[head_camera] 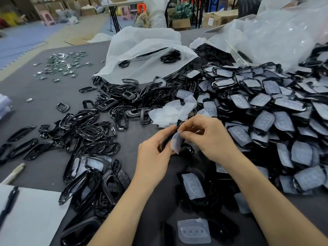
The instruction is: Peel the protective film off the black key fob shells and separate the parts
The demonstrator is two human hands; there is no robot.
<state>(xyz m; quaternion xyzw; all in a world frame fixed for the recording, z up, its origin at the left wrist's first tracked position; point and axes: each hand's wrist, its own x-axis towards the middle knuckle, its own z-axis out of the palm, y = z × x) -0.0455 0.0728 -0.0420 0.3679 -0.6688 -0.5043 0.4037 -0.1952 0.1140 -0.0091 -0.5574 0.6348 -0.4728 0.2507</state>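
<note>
Nearest the camera: one loose peeled film (193, 230) with button bumps lay on the dark tabletop (53, 103), between the two forearms.
Left hand (154, 157): fingers were closed around a black key fob shell (166, 142), holding it just above the tabletop.
Right hand (211, 137): thumb and forefinger were pinched on a translucent film flap (175, 142), which curled away from the shell but seemed to hang on at its upper edge.
Step in hand: by my judgement, the peel on this one shell was about half done; whether its parts had been split I could not tell.
Done so far: a spread of bare black frames (99, 132) lay to the left, and a small heap of discarded films (170, 112) sat just beyond the hands. A scatter of small metallic pieces (62, 64) lay far left, well apart from the rest.
Left to do: a large pile of film-covered shells (266, 112) filled the right side, spilling from plastic bags (145, 55), and a few more covered shells (192, 187) lay near the right forearm.
Progress: judged from the two piles, a good share was stripped, yet the covered pile looked at least as large, so much work remained.
</note>
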